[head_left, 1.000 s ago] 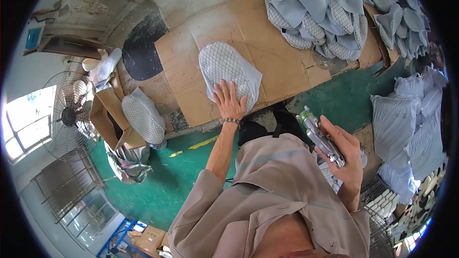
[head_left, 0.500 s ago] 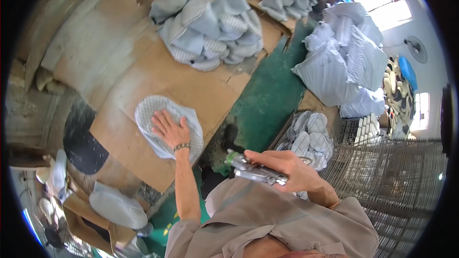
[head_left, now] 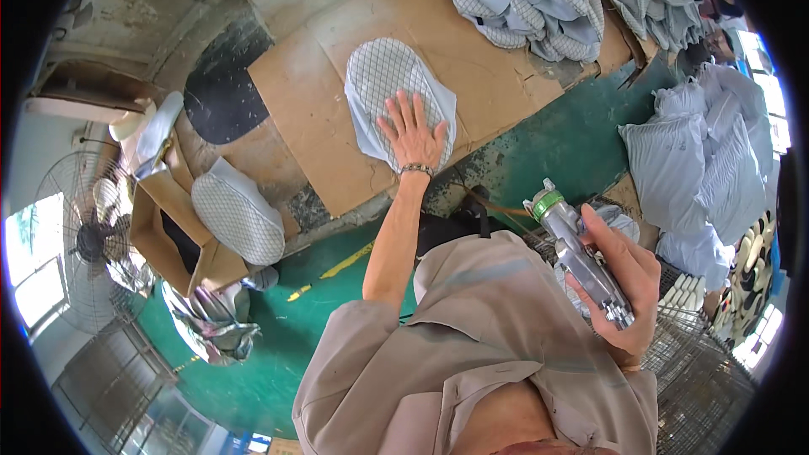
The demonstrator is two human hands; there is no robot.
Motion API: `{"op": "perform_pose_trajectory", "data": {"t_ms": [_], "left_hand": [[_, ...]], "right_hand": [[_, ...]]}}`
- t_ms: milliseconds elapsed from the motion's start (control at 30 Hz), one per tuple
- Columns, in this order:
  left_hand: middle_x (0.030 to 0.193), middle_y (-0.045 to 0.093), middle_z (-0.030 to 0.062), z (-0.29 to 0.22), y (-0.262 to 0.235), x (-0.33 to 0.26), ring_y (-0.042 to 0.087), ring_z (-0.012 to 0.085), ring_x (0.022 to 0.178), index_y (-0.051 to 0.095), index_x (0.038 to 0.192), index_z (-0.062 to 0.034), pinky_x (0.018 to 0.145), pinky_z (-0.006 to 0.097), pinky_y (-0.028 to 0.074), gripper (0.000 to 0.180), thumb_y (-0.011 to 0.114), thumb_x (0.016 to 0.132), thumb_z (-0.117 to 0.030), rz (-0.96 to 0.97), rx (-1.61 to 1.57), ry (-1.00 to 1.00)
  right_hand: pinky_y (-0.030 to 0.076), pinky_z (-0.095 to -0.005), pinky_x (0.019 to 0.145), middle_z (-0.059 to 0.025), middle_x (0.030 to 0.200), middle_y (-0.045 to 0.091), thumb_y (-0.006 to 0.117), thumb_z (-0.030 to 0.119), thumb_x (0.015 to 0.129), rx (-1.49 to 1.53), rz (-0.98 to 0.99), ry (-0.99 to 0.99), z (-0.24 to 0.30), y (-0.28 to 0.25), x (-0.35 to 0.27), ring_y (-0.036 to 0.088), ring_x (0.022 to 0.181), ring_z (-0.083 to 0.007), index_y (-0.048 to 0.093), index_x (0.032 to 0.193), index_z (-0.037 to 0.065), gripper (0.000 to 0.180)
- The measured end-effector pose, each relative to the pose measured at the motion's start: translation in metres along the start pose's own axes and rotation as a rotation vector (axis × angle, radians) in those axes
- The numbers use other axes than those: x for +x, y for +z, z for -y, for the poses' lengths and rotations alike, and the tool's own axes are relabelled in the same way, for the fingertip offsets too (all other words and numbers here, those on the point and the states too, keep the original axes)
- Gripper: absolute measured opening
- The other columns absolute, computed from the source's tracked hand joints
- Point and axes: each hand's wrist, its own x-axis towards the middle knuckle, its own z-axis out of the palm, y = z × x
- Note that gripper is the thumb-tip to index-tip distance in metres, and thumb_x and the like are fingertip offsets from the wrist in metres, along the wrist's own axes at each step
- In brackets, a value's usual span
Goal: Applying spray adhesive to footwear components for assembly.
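My left hand (head_left: 415, 136) lies flat, fingers spread, on the lower part of a grey oval fabric piece (head_left: 383, 72) with a quilted diamond pattern. The piece rests on a brown cardboard sheet (head_left: 312, 131) on the worktable, pale flaps showing along its sides. To the right, away from the table, my right hand (head_left: 628, 282) grips a metal spray gun (head_left: 581, 257) with a green ring near its nozzle. The nozzle end points up and left, clear of the fabric. Fingers hide part of the gun's body.
Heaped grey fabric pieces (head_left: 539, 0) lie at the table's far right. Stuffed white sacks (head_left: 683, 160) stand beyond the green floor (head_left: 548, 147). At left are another quilted piece (head_left: 240, 211), an open cardboard box (head_left: 160, 202) and a standing fan (head_left: 93, 240). A wire rack (head_left: 691, 362) is at lower right.
The view has swung left, bringing the fan and box further in. My left hand stays flat on the fabric piece. The spray gun's nozzle now tilts further upward.
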Motion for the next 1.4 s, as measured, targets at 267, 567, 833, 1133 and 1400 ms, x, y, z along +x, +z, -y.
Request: {"op": "perform_pose_trajectory", "data": {"t_ms": [267, 567, 833, 1133, 1400], "left_hand": [[0.169, 0.008, 0.0177, 0.008, -0.006, -0.006, 0.003, 0.0436, 0.154, 0.025, 0.16, -0.0078, 0.12, 0.066, 0.002, 0.084, 0.048, 0.097, -0.058, 0.019, -0.004, -0.008], [0.168, 0.006, 0.022, -0.011, -0.007, -0.036, 0.003, 0.0469, 0.153, 0.02, 0.159, -0.0022, 0.12, 0.066, 0.002, 0.091, 0.05, 0.095, -0.06, 0.106, -0.081, 0.032], [0.167, 0.009, 0.0238, -0.007, -0.013, -0.048, 0.005, 0.0493, 0.152, 0.021, 0.159, -0.0012, 0.119, 0.067, 0.005, 0.094, 0.055, 0.093, -0.06, 0.136, -0.102, 0.053], [0.165, 0.017, 0.0234, -0.001, -0.033, -0.107, 0.011, 0.049, 0.151, 0.033, 0.154, 0.0015, 0.122, 0.061, 0.012, 0.084, 0.059, 0.093, -0.051, 0.172, -0.2, 0.14], [0.165, 0.022, 0.019, 0.003, -0.043, -0.133, 0.016, 0.0426, 0.152, 0.041, 0.15, -0.0015, 0.12, 0.062, 0.017, 0.069, 0.061, 0.094, -0.037, 0.148, -0.266, 0.14]], "right_hand": [[0.049, -0.0275, 0.074, -0.0138, 0.095, 0.068, 0.078, 0.003, 0.072, -0.004, 0.084, 0.0, 0.024, -0.001, 0.002, 0.065, 0.08, -0.0192, 0.058, 0.136, -0.007, 0.067], [0.049, -0.0274, 0.067, -0.0123, 0.085, 0.067, 0.078, 0.028, 0.078, -0.148, 0.031, 0.066, 0.059, 0.008, 0.002, 0.063, 0.07, -0.0191, 0.058, 0.134, -0.011, 0.07], [0.05, -0.0276, 0.068, -0.01, 0.083, 0.067, 0.077, 0.033, 0.081, -0.283, -0.094, 0.244, 0.085, 0.025, -0.01, 0.064, 0.07, -0.0167, 0.06, 0.133, -0.01, 0.07], [0.05, -0.0261, 0.07, -0.0094, 0.086, 0.067, 0.077, 0.021, 0.082, -0.192, 0.08, 0.173, 0.064, 0.011, -0.049, 0.065, 0.074, -0.015, 0.054, 0.138, -0.011, 0.068], [0.05, -0.0287, 0.071, -0.0128, 0.088, 0.068, 0.079, 0.026, 0.079, -0.152, 0.035, 0.11, 0.04, 0.006, -0.068, 0.065, 0.076, -0.0194, 0.059, 0.133, -0.011, 0.068]]}}
